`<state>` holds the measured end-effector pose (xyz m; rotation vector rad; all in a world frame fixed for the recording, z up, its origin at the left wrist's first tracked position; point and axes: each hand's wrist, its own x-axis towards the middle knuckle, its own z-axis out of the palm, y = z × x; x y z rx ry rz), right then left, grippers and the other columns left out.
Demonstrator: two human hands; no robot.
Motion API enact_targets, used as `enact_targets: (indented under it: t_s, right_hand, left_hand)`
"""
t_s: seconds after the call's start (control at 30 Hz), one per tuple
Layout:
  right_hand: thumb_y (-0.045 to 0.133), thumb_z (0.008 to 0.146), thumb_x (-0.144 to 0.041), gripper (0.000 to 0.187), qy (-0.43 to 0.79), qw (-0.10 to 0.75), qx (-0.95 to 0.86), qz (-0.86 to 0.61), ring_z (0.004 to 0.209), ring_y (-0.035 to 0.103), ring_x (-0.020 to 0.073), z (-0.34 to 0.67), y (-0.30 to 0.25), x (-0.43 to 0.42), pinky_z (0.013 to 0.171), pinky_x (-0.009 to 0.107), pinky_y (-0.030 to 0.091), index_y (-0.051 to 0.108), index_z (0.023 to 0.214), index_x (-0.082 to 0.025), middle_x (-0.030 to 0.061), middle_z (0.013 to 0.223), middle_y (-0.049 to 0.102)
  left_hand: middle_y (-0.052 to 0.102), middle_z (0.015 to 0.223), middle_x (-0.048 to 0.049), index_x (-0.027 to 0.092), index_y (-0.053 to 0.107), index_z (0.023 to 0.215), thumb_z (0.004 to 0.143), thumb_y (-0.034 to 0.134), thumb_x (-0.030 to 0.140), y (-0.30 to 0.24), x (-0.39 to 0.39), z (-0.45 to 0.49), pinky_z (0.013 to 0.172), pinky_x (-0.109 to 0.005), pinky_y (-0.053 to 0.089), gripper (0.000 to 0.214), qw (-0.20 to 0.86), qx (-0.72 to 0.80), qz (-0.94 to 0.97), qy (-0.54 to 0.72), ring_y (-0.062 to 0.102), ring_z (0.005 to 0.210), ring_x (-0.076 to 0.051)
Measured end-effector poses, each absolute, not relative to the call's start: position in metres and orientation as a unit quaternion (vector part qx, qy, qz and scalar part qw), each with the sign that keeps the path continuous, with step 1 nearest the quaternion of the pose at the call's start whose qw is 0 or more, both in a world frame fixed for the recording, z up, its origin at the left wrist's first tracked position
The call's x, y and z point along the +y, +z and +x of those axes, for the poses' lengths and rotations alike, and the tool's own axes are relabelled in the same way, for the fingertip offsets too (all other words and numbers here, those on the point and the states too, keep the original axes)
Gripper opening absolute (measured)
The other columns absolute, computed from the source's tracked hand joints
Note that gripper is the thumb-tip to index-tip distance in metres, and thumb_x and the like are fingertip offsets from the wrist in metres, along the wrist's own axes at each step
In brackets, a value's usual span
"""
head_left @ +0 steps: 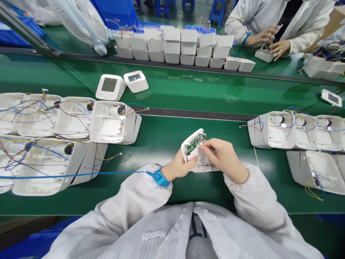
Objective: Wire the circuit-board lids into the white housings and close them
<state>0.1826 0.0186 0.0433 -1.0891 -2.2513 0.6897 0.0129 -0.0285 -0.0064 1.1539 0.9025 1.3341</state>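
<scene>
My left hand [181,165] grips a white plastic cover [185,146], tilted up so that its inner side faces me. A green circuit board [196,142] is fixed inside that cover. At the board's right edge, the fingers of my right hand [219,153] pinch something small, perhaps a wire connector; the fingertips hide most of it. Beneath both hands a white housing [202,166] lies on the green bench, partly covered by them. Around my left wrist is a blue strap [159,177] with a blue cord running left.
Open white housings with loose wires [107,122] stand in rows at left, and more housings [281,131] at right. Two white units with screens [110,86] lie beyond the left rows. Behind a dark rail, stacked housings [172,46] stand near a co-worker's hands [279,48].
</scene>
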Motion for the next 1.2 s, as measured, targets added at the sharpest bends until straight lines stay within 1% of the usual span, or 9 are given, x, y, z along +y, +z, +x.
enact_targets:
  t_s: [0.13,0.37,0.5,0.67,0.73,0.8,0.87,1.0,1.2]
  right_hand:
    - [0.051,0.096,-0.033,0.022,0.234,0.245,-0.847,-0.409,0.072,0.062,0.0155,0.18,0.039,0.016,0.069,0.027,0.046,0.065,0.086,-0.021,0.0017,0.079,0.069]
    - [0.052,0.096,-0.031,0.019,0.268,0.277,-0.827,-0.409,0.073,0.063,0.0148,0.179,0.041,0.016,0.069,0.025,0.047,0.065,0.087,-0.021,0.0004,0.079,0.069]
    - [0.051,0.096,-0.032,0.02,0.21,0.272,-0.841,-0.418,0.074,0.063,0.0161,0.179,0.035,0.015,0.069,0.027,0.046,0.065,0.086,-0.021,0.0022,0.081,0.069]
    - [0.056,0.094,-0.035,0.017,0.143,0.302,-0.835,-0.437,0.075,0.063,0.0175,0.179,0.034,0.015,0.07,0.031,0.048,0.065,0.087,-0.022,0.0027,0.081,0.069]
    - [0.063,0.09,-0.04,0.02,0.146,0.343,-0.813,-0.447,0.086,0.065,0.0205,0.18,0.035,0.018,0.074,0.033,0.052,0.066,0.099,-0.023,0.0057,0.096,0.07]
    - [0.067,0.085,-0.046,0.042,0.159,0.362,-0.814,-0.425,0.103,0.063,0.0251,0.184,0.037,0.023,0.08,0.038,0.055,0.061,0.12,-0.024,0.0099,0.119,0.064]
    - [0.066,0.086,-0.049,0.053,0.171,0.344,-0.842,-0.379,0.113,0.06,0.0273,0.188,0.037,0.028,0.088,0.042,0.054,0.054,0.133,-0.026,0.0101,0.131,0.059]
    - [0.059,0.091,-0.047,0.042,0.139,0.314,-0.868,-0.358,0.105,0.064,0.0254,0.192,0.035,0.029,0.09,0.041,0.051,0.059,0.128,-0.027,0.0082,0.122,0.066]
    - [0.055,0.093,-0.05,0.041,0.108,0.293,-0.866,-0.39,0.102,0.065,0.0254,0.19,0.033,0.025,0.088,0.04,0.049,0.063,0.124,-0.025,0.0087,0.12,0.068]
  left_hand:
    - [0.069,0.11,-0.0075,0.018,0.064,0.117,0.073,0.072,0.027,-0.007,-0.028,0.014,0.106,-0.044,0.043,0.046,0.554,0.389,0.485,0.555,0.06,0.111,-0.029]
    - [0.07,0.107,-0.0069,0.017,0.065,0.111,0.075,0.07,0.03,-0.013,-0.029,0.012,0.096,-0.042,0.049,0.039,0.588,0.382,0.459,0.545,0.063,0.101,-0.027]
    - [0.07,0.1,-0.0059,0.016,0.067,0.106,0.075,0.068,0.031,-0.011,-0.027,0.012,0.091,-0.04,0.05,0.035,0.605,0.39,0.458,0.521,0.062,0.092,-0.025]
    - [0.07,0.098,-0.0052,0.017,0.069,0.104,0.071,0.07,0.031,-0.01,-0.025,0.011,0.093,-0.042,0.048,0.035,0.628,0.376,0.437,0.522,0.062,0.093,-0.026]
    - [0.07,0.097,-0.0052,0.017,0.069,0.102,0.07,0.072,0.032,-0.01,-0.026,0.01,0.092,-0.041,0.048,0.035,0.651,0.365,0.415,0.52,0.063,0.092,-0.026]
    - [0.071,0.096,-0.0056,0.017,0.069,0.103,0.069,0.073,0.032,-0.009,-0.026,0.009,0.089,-0.04,0.049,0.038,0.673,0.351,0.402,0.511,0.063,0.09,-0.026]
    - [0.071,0.096,-0.006,0.016,0.07,0.103,0.068,0.074,0.031,-0.008,-0.026,0.008,0.085,-0.039,0.051,0.039,0.691,0.335,0.4,0.5,0.064,0.088,-0.026]
    - [0.071,0.091,-0.005,0.016,0.072,0.097,0.069,0.073,0.031,-0.008,-0.026,0.007,0.079,-0.035,0.051,0.031,0.71,0.314,0.398,0.489,0.064,0.083,-0.024]
    - [0.072,0.093,-0.0064,0.015,0.071,0.101,0.068,0.073,0.029,-0.011,-0.026,0.007,0.079,-0.036,0.051,0.036,0.715,0.323,0.381,0.489,0.065,0.085,-0.025]
